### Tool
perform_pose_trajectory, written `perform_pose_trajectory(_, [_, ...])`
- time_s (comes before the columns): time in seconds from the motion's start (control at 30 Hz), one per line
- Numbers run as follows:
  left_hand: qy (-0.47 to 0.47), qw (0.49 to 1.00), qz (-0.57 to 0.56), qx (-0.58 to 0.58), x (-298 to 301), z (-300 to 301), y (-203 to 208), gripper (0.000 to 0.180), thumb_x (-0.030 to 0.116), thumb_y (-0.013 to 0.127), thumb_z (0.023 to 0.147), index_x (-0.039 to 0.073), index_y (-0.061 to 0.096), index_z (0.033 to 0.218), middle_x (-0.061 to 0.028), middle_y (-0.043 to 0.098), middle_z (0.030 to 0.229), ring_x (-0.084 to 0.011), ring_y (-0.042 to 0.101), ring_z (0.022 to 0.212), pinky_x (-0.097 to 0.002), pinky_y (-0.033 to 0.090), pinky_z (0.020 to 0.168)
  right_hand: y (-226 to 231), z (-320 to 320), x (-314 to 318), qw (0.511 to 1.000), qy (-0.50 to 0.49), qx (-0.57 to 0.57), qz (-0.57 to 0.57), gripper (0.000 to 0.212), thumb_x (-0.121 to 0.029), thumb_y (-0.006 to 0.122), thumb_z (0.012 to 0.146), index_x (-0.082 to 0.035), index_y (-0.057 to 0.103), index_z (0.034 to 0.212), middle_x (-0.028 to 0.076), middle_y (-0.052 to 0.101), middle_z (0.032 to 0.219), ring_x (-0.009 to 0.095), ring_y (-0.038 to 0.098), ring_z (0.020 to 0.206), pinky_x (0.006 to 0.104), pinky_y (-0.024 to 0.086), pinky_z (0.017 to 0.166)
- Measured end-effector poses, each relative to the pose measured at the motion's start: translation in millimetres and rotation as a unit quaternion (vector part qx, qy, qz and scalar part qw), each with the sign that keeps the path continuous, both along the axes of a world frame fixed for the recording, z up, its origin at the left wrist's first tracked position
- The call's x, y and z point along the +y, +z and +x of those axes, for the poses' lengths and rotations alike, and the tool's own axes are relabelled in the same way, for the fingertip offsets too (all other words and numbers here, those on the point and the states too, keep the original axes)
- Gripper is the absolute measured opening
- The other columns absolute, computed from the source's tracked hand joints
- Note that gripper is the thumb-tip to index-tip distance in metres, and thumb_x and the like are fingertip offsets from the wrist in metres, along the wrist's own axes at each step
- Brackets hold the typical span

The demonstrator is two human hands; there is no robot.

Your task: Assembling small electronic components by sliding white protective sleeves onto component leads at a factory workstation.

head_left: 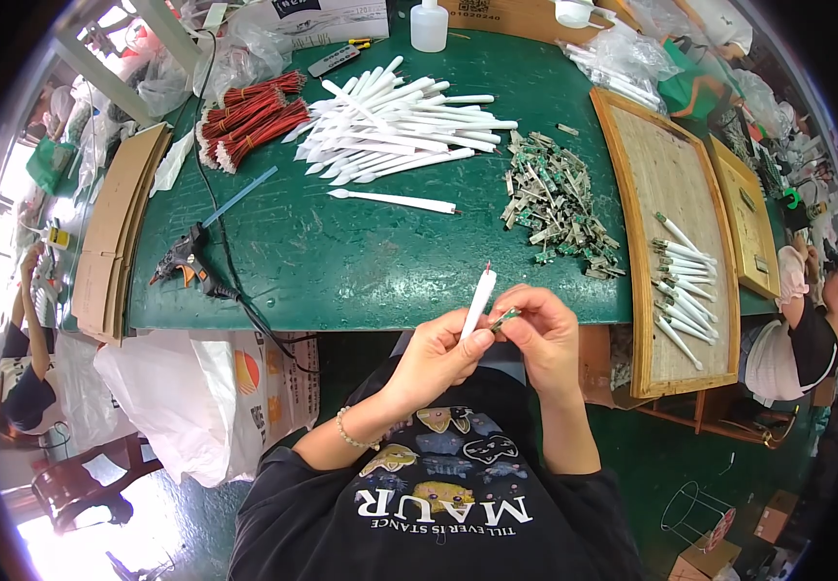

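Note:
My left hand (443,353) is closed round a slim white plastic tube (480,302), held near the table's front edge with a bit of red wire at its upper end. Close beside it, my right hand (547,337) pinches a small green circuit board (505,319) between thumb and fingertips. Whether board and tube touch cannot be made out. A single white tube with a pointed tip (395,201) lies apart, short of a large heap of similar white tubes (400,126). To the right is a pile of small circuit boards with metal parts (559,203).
Bundles of red wires (254,121) lie at the back left. A black glue gun (191,261) with a bluish glue stick (242,197) and cable rests at the left. A wooden-framed tray (642,184) on the right holds several white tubes (685,281). Folded cardboard (126,232) edges the table's left.

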State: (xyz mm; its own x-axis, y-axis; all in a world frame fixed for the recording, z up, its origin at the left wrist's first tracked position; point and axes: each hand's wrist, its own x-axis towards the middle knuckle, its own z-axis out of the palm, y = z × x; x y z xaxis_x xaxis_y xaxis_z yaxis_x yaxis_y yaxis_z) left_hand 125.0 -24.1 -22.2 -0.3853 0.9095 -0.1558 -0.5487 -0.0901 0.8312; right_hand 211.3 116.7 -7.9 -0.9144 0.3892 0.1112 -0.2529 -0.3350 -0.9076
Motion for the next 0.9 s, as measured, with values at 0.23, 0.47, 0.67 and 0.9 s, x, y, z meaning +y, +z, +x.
perform_pose_trajectory(0.23, [0.004, 0.999, 0.052, 0.000, -1, 4, 1, 0.032, 0.025, 0.038, 0.100, -0.002, 0.051, 0.111, 0.0047, 0.034, 0.062, -0.0024, 0.026, 0.048, -0.0183, 0.020, 0.042, 18, -9, 14, 0.988, -0.140, -0.009, 0.060, 0.016, -0.009, 0.064, 0.085, -0.001, 0.055, 0.096, 0.012, 0.065, 0.089, 0.015, 0.062, 0.081, 0.0257, 0.047, 0.074])
perform_pose_trajectory(0.47, [0.013, 0.998, 0.015, 0.065, 0, 7, -4, 0.031, 0.023, 0.042, 0.099, -0.002, 0.051, 0.115, 0.0060, 0.035, 0.062, -0.0018, 0.027, 0.049, -0.0182, 0.021, 0.042, 24, -15, 6, 0.973, -0.163, -0.003, 0.164, 0.029, -0.002, 0.061, 0.085, 0.004, 0.054, 0.112, 0.012, 0.066, 0.088, 0.016, 0.064, 0.081, 0.0266, 0.051, 0.077])
perform_pose_trajectory(0.67, [0.013, 0.995, -0.020, 0.095, -1, 6, -6, 0.031, 0.022, 0.044, 0.098, -0.002, 0.052, 0.116, 0.0069, 0.036, 0.062, -0.0015, 0.029, 0.050, -0.0178, 0.023, 0.043, 25, -15, 8, 0.975, -0.156, -0.012, 0.160, 0.024, -0.001, 0.062, 0.085, 0.004, 0.056, 0.108, 0.012, 0.066, 0.085, 0.016, 0.064, 0.079, 0.0261, 0.051, 0.076])
perform_pose_trajectory(0.9, [0.006, 0.995, -0.034, 0.099, -1, 5, -6, 0.030, 0.022, 0.045, 0.098, -0.002, 0.053, 0.115, 0.0074, 0.035, 0.062, -0.0013, 0.029, 0.050, -0.0176, 0.023, 0.044, 24, -15, 10, 0.973, -0.156, -0.011, 0.170, 0.021, -0.001, 0.061, 0.085, 0.003, 0.057, 0.105, 0.011, 0.066, 0.083, 0.015, 0.065, 0.078, 0.0249, 0.050, 0.074])
